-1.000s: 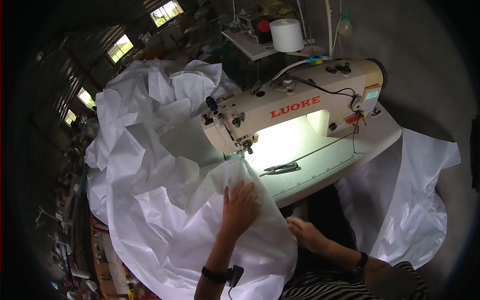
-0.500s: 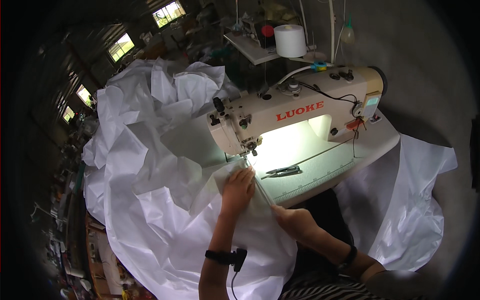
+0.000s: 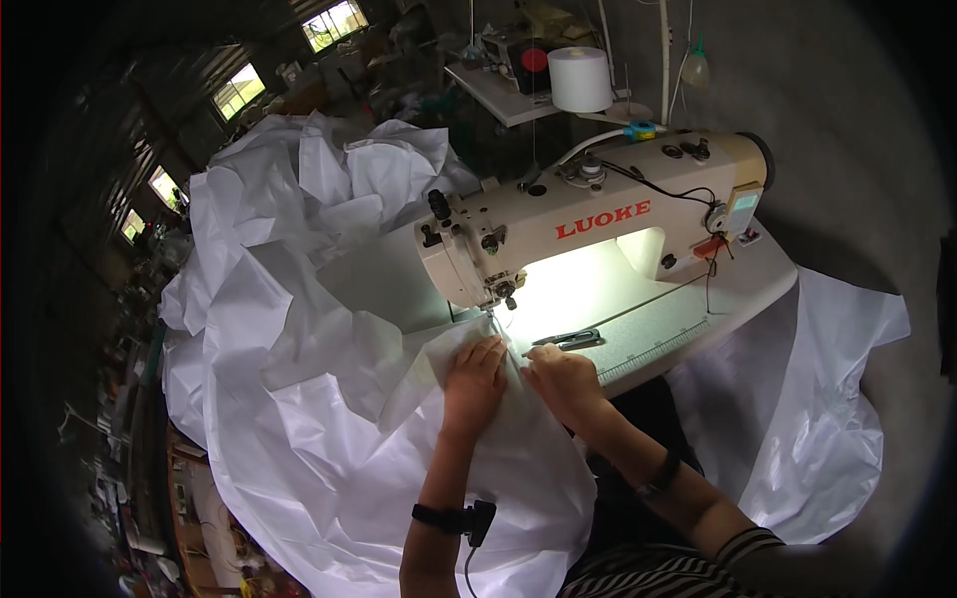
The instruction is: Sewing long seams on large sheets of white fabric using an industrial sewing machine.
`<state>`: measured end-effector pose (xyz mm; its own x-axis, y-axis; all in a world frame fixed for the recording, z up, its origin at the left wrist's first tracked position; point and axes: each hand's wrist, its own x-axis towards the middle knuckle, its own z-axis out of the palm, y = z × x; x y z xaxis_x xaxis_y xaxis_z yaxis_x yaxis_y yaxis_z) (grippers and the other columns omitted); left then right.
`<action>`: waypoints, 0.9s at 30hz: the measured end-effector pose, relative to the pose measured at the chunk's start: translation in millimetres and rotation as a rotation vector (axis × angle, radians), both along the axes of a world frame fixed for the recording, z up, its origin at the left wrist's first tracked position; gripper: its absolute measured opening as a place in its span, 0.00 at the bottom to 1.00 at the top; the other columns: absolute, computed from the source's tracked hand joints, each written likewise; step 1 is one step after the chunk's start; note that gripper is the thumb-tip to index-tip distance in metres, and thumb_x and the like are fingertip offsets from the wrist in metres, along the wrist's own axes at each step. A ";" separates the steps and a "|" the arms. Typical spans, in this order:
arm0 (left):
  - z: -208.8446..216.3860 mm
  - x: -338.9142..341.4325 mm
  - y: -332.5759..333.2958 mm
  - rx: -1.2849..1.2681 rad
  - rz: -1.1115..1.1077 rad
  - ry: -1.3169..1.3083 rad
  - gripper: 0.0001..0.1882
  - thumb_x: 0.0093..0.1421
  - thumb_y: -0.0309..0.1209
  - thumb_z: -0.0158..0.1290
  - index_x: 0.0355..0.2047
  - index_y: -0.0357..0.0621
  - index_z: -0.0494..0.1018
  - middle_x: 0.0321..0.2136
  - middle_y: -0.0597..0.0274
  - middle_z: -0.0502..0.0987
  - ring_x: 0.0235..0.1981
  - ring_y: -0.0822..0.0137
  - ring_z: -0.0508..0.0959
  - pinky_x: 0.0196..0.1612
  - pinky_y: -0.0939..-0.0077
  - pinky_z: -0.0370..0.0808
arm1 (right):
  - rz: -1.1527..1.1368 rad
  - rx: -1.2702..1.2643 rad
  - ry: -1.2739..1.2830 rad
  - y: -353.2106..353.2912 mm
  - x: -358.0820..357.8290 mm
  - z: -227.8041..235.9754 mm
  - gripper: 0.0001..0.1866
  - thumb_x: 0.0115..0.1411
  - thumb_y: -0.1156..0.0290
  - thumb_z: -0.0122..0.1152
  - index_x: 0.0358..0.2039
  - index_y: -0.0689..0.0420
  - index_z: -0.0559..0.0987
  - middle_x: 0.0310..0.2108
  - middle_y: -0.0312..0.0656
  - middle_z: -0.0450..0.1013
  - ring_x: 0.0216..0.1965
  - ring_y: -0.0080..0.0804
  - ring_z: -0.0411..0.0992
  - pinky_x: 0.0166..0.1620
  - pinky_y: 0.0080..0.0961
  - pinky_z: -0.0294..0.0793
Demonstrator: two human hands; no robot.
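A large sheet of white, shiny fabric lies in folds over the left of a sewing machine, and its edge runs under the needle area. My left hand rests flat on the fabric just in front of the presser foot, fingers stretched toward it. Beside it, to the right, my right hand has curled fingers at the fabric's edge. What those fingers pinch, if anything, is hidden. Thread snips lie on the machine bed right beyond the right fingertips; I cannot tell whether they touch.
A printed ruler scale runs along the bed's front edge. More white fabric hangs at the right. Behind the machine stands a white thread cone. A black band with a cable is on my left wrist.
My right hand has moved from lower along the fabric's edge up and forward, close to the snips and the left hand. My left hand has stayed nearly in place.
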<state>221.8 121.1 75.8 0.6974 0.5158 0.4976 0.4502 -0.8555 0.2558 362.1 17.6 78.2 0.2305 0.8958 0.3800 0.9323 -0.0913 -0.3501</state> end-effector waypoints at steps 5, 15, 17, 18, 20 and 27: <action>-0.8 -1.0 1.7 0.033 0.010 0.009 0.18 0.55 0.26 0.52 0.48 0.43 0.75 0.49 0.59 0.78 0.54 0.57 0.73 0.59 0.59 0.67 | -0.079 -0.085 -0.029 20.1 -3.3 -4.3 0.07 0.62 0.68 0.56 0.34 0.57 0.76 0.27 0.45 0.76 0.31 0.40 0.79 0.33 0.34 0.78; -1.7 -7.5 12.1 0.036 -0.072 0.049 0.20 0.58 0.28 0.52 0.52 0.41 0.72 0.50 0.54 0.77 0.54 0.56 0.73 0.59 0.60 0.68 | 0.035 -0.183 -0.309 14.0 -21.3 -3.5 0.12 0.58 0.73 0.55 0.42 0.58 0.78 0.26 0.39 0.77 0.25 0.33 0.79 0.26 0.29 0.77; -3.1 -10.0 15.5 0.080 -0.039 0.111 0.23 0.56 0.28 0.52 0.55 0.44 0.72 0.52 0.60 0.76 0.57 0.58 0.71 0.60 0.59 0.66 | 0.042 -0.174 -0.363 11.2 -23.8 0.9 0.17 0.56 0.74 0.56 0.47 0.56 0.78 0.26 0.36 0.77 0.23 0.28 0.78 0.23 0.24 0.75; -3.7 -10.9 17.3 0.082 -0.042 0.113 0.23 0.56 0.28 0.52 0.55 0.44 0.72 0.52 0.60 0.76 0.57 0.58 0.71 0.60 0.59 0.66 | 0.069 -0.170 -0.333 8.9 -23.4 2.6 0.17 0.56 0.74 0.56 0.47 0.56 0.78 0.26 0.36 0.77 0.23 0.28 0.78 0.23 0.24 0.75; -4.6 -12.6 19.8 0.097 -0.075 0.152 0.23 0.57 0.29 0.51 0.55 0.45 0.73 0.55 0.63 0.74 0.57 0.59 0.71 0.61 0.60 0.65 | 0.063 -0.199 -0.364 4.5 -24.6 4.2 0.21 0.56 0.74 0.56 0.52 0.57 0.77 0.26 0.35 0.77 0.22 0.28 0.77 0.22 0.22 0.74; -0.7 -12.4 23.6 0.066 -0.133 0.096 0.19 0.57 0.28 0.53 0.51 0.41 0.76 0.54 0.58 0.75 0.54 0.55 0.73 0.59 0.61 0.67 | 0.044 -0.169 -0.379 8.0 -32.7 -2.4 0.21 0.57 0.72 0.55 0.53 0.59 0.77 0.22 0.31 0.77 0.20 0.25 0.77 0.20 0.21 0.71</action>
